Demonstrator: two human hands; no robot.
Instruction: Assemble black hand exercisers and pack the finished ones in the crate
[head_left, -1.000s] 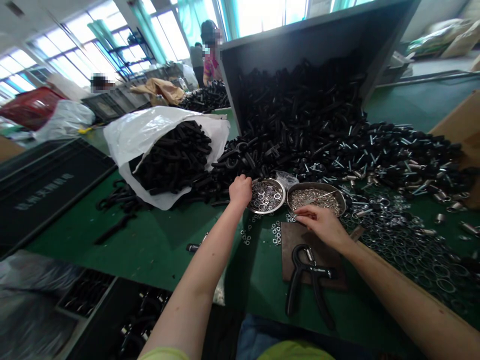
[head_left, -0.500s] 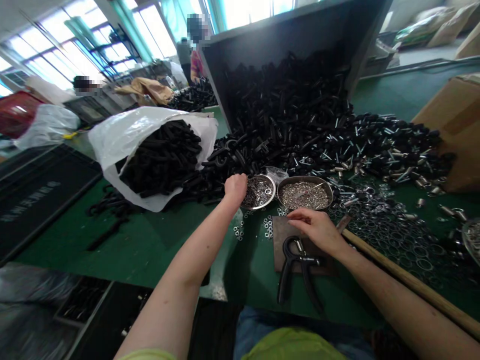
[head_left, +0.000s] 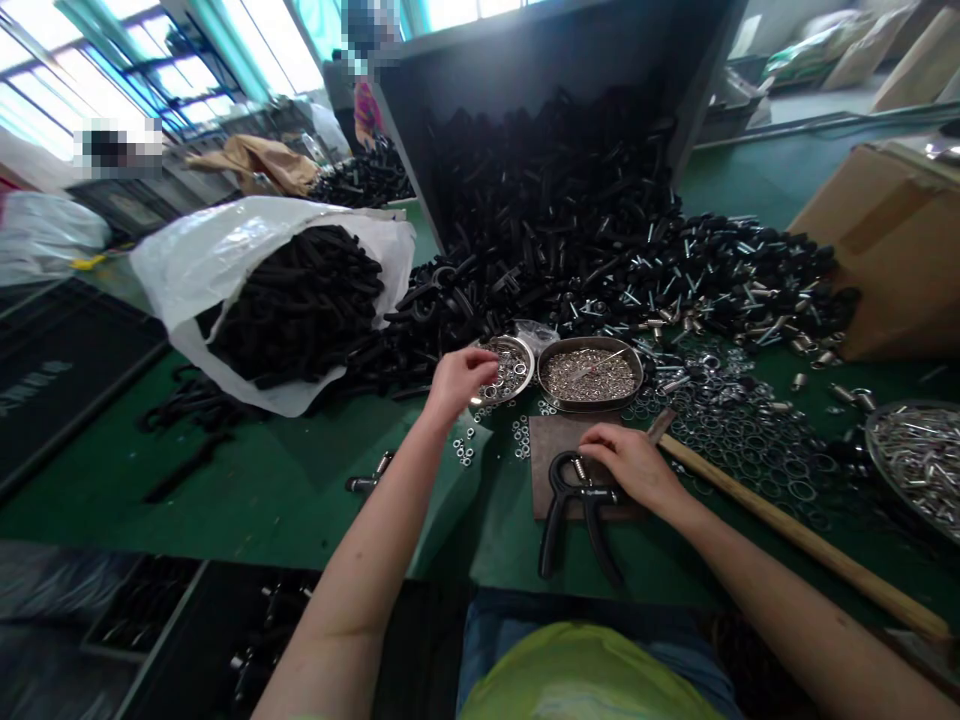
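Note:
My left hand is over the near left edge of a round metal dish of small rings and nuts. Its thumb and fingertips are pinched together; anything between them is too small to make out. A black hand grip exerciser with a metal spring lies with its head on a flat brown metal plate, handles toward me. My right hand rests on the plate at the exerciser's right side, fingers curled together by the spring. What they pinch is hidden. Loose nuts lie left of the plate.
An oval tin of small metal parts stands behind the plate. A hammer lies at right, beside scattered rings. Black handles fill a white sack and a tipped grey bin. A carton stands at right.
My left hand has lifted slightly from the dish's edge, its pinched fingers now showing. My right hand has come down beside the exerciser's spring. The whole view has shifted a little.

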